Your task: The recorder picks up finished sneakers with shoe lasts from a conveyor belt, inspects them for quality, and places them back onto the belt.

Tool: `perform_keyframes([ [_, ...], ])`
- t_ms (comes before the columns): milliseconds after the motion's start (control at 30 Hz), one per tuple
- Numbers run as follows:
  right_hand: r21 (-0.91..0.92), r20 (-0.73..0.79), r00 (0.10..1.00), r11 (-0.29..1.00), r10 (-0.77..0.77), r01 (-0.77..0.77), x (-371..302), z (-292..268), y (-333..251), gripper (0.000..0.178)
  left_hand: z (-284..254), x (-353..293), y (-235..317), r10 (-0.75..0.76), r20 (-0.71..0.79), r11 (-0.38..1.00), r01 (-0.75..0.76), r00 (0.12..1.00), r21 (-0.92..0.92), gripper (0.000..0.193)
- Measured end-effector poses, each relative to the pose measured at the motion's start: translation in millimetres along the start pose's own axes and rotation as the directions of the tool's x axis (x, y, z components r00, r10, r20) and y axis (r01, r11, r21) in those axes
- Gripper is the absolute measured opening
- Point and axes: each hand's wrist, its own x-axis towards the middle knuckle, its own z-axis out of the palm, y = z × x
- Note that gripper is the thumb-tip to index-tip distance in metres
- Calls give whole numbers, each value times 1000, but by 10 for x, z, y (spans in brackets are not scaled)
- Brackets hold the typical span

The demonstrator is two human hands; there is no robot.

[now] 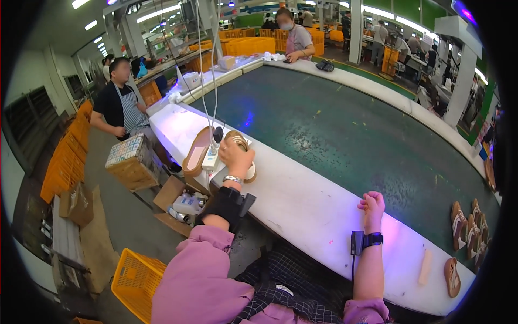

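Observation:
My left hand (236,157) is closed over a tan sneaker with white laces (235,136) on the white table ledge (302,200); the palm hides much of the shoe. Left of it lies a brown shoe with a pink insole (198,154). Between the two shoes, a white power strip (210,161) with a black plug (218,134) hangs on cords. My right hand (372,208) hovers at the ledge's inner edge, fingers curled in, with nothing visible in them.
Beyond the ledge spreads a dark green belt (334,124). Several brown sneakers (472,229) stand at the right, near a brown shoe piece (452,276) and a pale strip (425,267). Left are a carton of bottles (172,197) and a yellow crate (135,281). Two co-workers stand across.

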Motion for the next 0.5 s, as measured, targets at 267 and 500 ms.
perform_keyframes([
  [267, 10, 36, 999, 1000, 10, -10, -25, 15, -62, 9, 278, 125, -357, -362, 471, 772, 541, 805, -332, 81],
  [500, -17, 46, 998, 999, 46, -45, -17, -3, -48, 11, -76, 17, -299, -2, 753, 68, 751, 658, -657, 50],
])
